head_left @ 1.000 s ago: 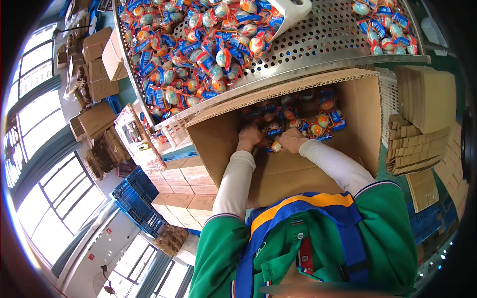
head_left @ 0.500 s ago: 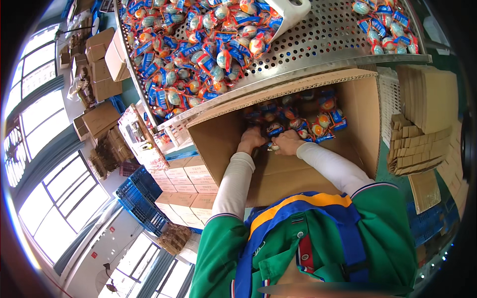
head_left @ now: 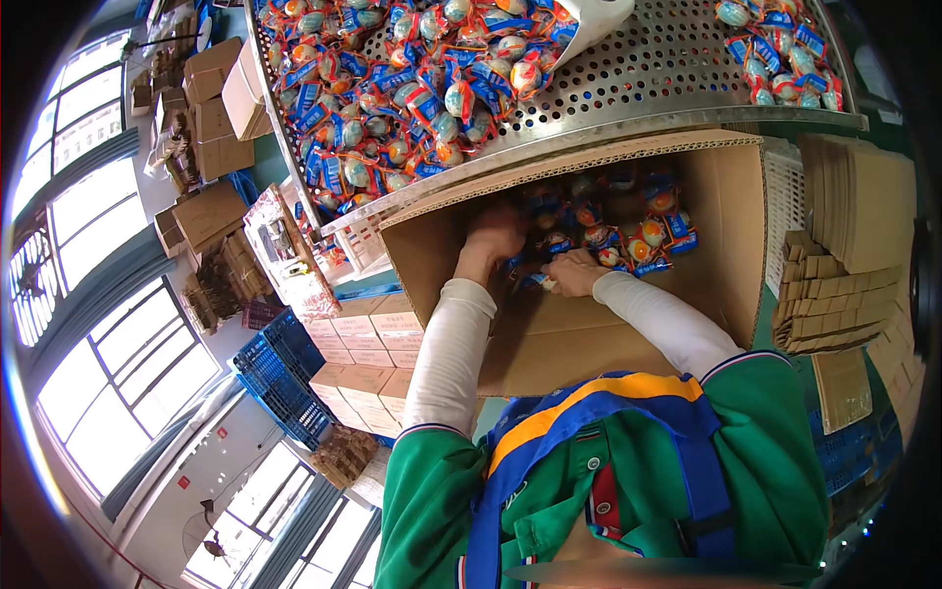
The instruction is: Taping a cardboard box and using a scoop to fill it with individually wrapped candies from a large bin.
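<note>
Both arms reach into an open cardboard box (head_left: pixel 579 344) in front of me. My left hand (head_left: pixel 497 234) is inside near the left wall, smeared by motion and in shadow, so its fingers cannot be made out. To its right, my right hand (head_left: pixel 574 273) is closed, its fingertips pinching the edge of a small blue-and-clear wrapped packet (head_left: pixel 537 281). Several wrapped round balls (head_left: pixel 653 236), orange and pale with blue and red film, lie in the box's far half beyond my hands. The farthest of them are dim in shadow.
A perforated metal table (head_left: pixel 638 88) beyond the box bears a large heap of wrapped balls (head_left: pixel 392 108) and a white scoop-like container (head_left: pixel 594 25). Flattened cartons (head_left: pixel 849 206) are stacked at right. Closed cartons (head_left: pixel 363 344) and a blue plastic pallet (head_left: pixel 285 378) stand at left.
My left hand has moved farther into the box, away from my right hand, toward the far left corner. My right hand stays nearly in place. The whole view has shifted slightly.
</note>
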The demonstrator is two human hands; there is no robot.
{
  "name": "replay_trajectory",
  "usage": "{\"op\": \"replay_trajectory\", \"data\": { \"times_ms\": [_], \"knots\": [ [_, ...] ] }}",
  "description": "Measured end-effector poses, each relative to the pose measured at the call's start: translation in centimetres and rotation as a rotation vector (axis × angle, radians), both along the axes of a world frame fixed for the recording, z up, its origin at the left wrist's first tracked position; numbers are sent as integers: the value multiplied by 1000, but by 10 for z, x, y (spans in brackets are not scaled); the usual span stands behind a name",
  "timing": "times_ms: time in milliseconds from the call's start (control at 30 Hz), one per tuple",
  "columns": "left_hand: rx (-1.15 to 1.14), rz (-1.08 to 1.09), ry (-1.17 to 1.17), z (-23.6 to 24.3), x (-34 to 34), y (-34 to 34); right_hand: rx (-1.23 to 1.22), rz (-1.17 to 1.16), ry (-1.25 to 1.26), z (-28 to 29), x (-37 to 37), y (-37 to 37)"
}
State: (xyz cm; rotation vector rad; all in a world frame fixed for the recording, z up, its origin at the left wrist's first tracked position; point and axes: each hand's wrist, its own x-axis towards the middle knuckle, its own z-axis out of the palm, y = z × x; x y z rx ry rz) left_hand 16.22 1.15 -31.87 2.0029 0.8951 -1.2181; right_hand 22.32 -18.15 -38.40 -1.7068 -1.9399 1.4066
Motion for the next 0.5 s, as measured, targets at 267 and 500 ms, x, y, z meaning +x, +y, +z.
{"op": "replay_trajectory", "data": {
  "times_ms": [267,500],
  "knots": [
    [158,-27,-41,-38,-62,-56,-139,-38,-145,-2,0,-6],
    [89,150,-29,-32,-59,-59,-214,-257,93,-11,18,-14]
  ]
}}
